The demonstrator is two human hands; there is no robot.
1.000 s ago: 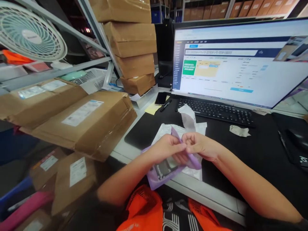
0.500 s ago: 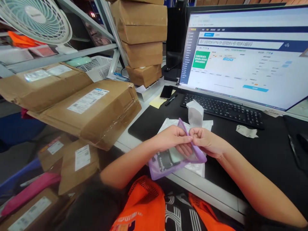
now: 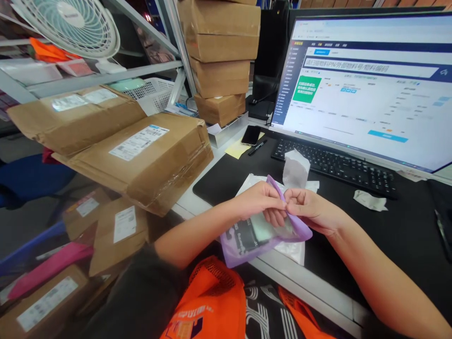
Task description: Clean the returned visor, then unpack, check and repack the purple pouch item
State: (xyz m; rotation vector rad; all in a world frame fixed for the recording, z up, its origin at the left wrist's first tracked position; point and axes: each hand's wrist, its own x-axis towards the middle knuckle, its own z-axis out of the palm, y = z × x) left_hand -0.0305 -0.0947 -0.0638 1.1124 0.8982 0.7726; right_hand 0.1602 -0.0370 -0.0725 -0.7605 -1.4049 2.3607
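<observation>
A see-through pouch with a purple border (image 3: 237,254) hangs over the desk's front edge, tilted, with dark print and a pale green item showing inside. My left hand (image 3: 263,202) is closed on the pouch's upper edge, thumb and fingers pinching it. Close beside it, my right hand (image 3: 309,207) pinches the same edge, and the two hands' fingertips meet there. Under the pouch lies a white plastic bag (image 3: 294,249), partly covered by it and by my hands. A torn piece of white paper (image 3: 295,169) stands just behind my hands.
A keyboard (image 3: 335,165) and monitor (image 3: 370,94) stand behind my hands. A phone (image 3: 251,135) and a pen (image 3: 257,148) lie on the left. Crumpled paper (image 3: 370,200) is on the right. A large carton (image 3: 148,155) borders the desk, with stacked boxes (image 3: 222,47) behind.
The whole view has shifted, so everything sits slightly further right. Both hands keep their pinch on the pouch's edge, with little visible movement.
</observation>
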